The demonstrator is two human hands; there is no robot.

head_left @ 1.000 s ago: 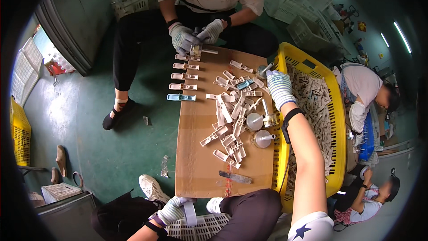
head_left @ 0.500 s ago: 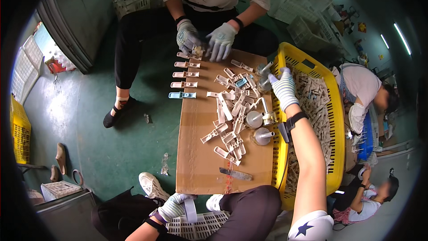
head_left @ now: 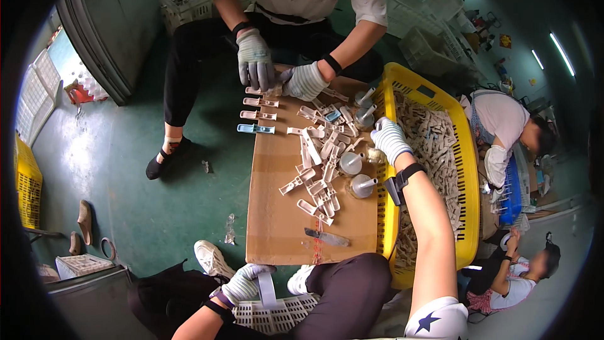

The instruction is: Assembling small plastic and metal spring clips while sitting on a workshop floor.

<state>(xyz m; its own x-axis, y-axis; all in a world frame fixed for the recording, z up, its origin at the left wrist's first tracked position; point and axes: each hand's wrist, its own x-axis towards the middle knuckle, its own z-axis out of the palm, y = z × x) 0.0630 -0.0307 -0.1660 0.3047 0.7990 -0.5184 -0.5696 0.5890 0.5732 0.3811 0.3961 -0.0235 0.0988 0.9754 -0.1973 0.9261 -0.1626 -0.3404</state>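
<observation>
My left hand (head_left: 244, 284), in a striped glove, is closed at the near edge of the cardboard (head_left: 270, 226), gripping a pale flat strip (head_left: 267, 289). My right hand (head_left: 391, 139), also gloved, is over the cardboard's right side beside the yellow basket. Its fingers are curled together; anything between them is hidden. Just below it is a small yellowish jar (head_left: 375, 155). Clear jars with white spouts (head_left: 362, 184) line that side. Beige plastic clips (head_left: 322, 151) lie heaped mid-cardboard, and several more, with one blue clip (head_left: 255, 128), form a column along the left edge.
The yellow basket (head_left: 469, 176), full of clips, stands at the right. A grey blade-like tool (head_left: 327, 237) lies near the front. Across from me a co-worker's gloved hands (head_left: 255, 62) work over the far left corner. A white crate (head_left: 274, 318) is below my left hand.
My right hand has come down slightly toward me and its spread fingers have closed. The co-worker's hands have moved onto the far clips. The view has shifted slightly.
</observation>
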